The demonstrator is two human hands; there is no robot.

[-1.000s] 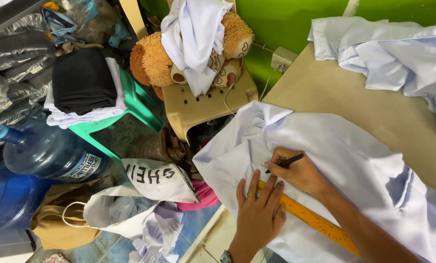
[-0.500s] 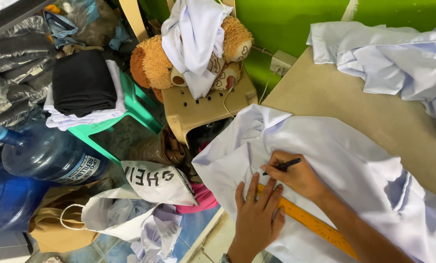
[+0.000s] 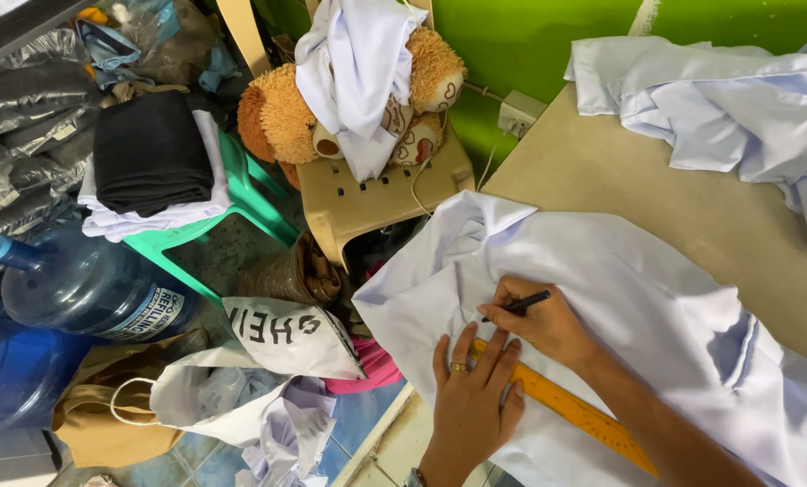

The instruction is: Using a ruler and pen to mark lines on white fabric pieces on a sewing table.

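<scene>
White cloth (image 3: 638,298) lies spread over the table (image 3: 620,180); your left hand (image 3: 471,406) presses flat, fingers spread, pinning the yellow ruler (image 3: 575,410) against it (so nothing slips). Your right hand (image 3: 543,320) pinches a black pen (image 3: 516,305) at the ruler's edge.

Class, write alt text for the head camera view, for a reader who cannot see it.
A person's right hand holds a black pen to pale fabric on a tan table, while the left hand presses flat on a yellow ruler. Beside the table, a teddy bear sits on a beige chair near blue water jugs.
</scene>
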